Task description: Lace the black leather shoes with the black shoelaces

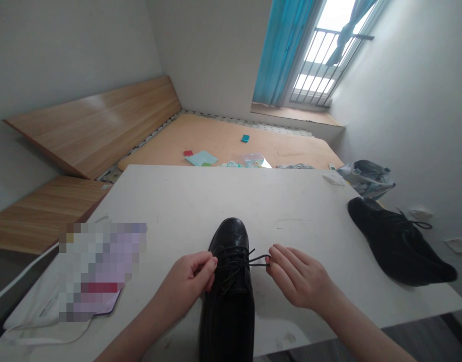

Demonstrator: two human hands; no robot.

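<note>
A black lace-up shoe (pixel 231 232) stands upright on the white table in front of me, its toe pointing away. My right hand (pixel 297 275), to the right of the shoe, is closed in a pinch on a loop of the black shoelace (pixel 258 260), which is drawn out sideways from the knot. On the other side, my left hand (pixel 195 276) is pinched at the shoe's left edge by the lacing. The lace end between those fingers is mostly hidden. A second black shoe (pixel 397 241) with tied laces lies at the table's right edge.
The white table (pixel 170 201) ends at a bed (pixel 216 130) with small items on it. On the left lie a blurred purple-and-white item (pixel 110 271) and a white strap (pixel 50 339). A plastic bag (pixel 367 178) sits beyond the right far corner.
</note>
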